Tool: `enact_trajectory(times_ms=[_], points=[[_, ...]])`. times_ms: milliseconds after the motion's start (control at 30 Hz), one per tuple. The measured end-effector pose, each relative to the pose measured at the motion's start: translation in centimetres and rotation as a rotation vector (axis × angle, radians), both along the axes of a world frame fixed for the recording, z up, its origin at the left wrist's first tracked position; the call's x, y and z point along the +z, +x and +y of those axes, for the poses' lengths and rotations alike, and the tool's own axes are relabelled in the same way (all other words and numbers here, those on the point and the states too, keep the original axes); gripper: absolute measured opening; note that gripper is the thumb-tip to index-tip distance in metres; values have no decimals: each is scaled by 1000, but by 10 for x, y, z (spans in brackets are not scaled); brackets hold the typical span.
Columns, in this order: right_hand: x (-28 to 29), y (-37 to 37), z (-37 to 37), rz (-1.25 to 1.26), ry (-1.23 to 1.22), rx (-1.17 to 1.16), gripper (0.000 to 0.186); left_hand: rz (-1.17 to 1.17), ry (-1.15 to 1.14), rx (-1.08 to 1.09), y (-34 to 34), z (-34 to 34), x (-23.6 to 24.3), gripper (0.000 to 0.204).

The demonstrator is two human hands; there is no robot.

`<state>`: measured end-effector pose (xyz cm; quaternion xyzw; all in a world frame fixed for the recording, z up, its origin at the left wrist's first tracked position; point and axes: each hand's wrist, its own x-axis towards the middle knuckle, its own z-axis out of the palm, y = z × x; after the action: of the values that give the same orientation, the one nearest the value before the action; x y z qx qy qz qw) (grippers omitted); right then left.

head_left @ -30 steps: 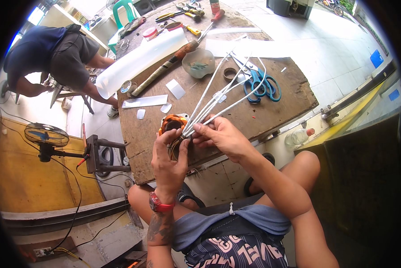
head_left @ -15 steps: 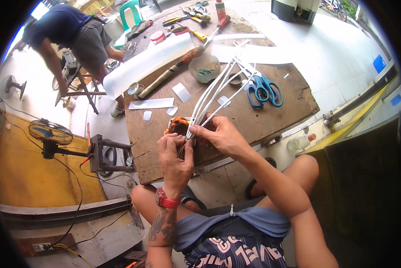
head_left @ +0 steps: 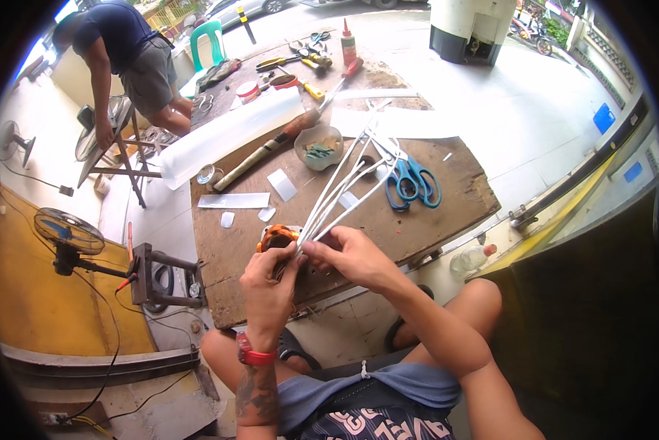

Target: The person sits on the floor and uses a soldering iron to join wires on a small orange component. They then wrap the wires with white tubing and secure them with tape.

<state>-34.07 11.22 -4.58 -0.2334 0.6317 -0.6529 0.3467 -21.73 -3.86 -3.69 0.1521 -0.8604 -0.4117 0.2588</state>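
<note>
Our left hand (head_left: 267, 282) still grips the copper coil (head_left: 277, 238); right fingers (head_left: 316, 251) keep pinching the white strips (head_left: 344, 180) at frame centre; only the view has shifted over the worktop (head_left: 432, 220).

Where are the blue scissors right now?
In the head view, the blue scissors lie on the wooden table, right of centre, just right of the white strips and beyond the right hand.
</note>
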Motion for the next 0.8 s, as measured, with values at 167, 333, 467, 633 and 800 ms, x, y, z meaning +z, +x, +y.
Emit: enact_trajectory(times_ms=[167,333,467,633,800], points=[[66,-30,51,581,276,-172,31,-30,69,-110,0,-19,5,22],[88,-132,-20,1178,414,-215,26,20,4,-121,0,-20,3,21],[65,-180,-82,1340,929,62,25,-1,43,-200,1,-26,6,25],[48,-185,-99,1417,1148,0,23,5,63,-201,0,-26,4,24],[48,-185,-99,1334,1133,-60,22,31,9,-182,2,-26,1,24]])
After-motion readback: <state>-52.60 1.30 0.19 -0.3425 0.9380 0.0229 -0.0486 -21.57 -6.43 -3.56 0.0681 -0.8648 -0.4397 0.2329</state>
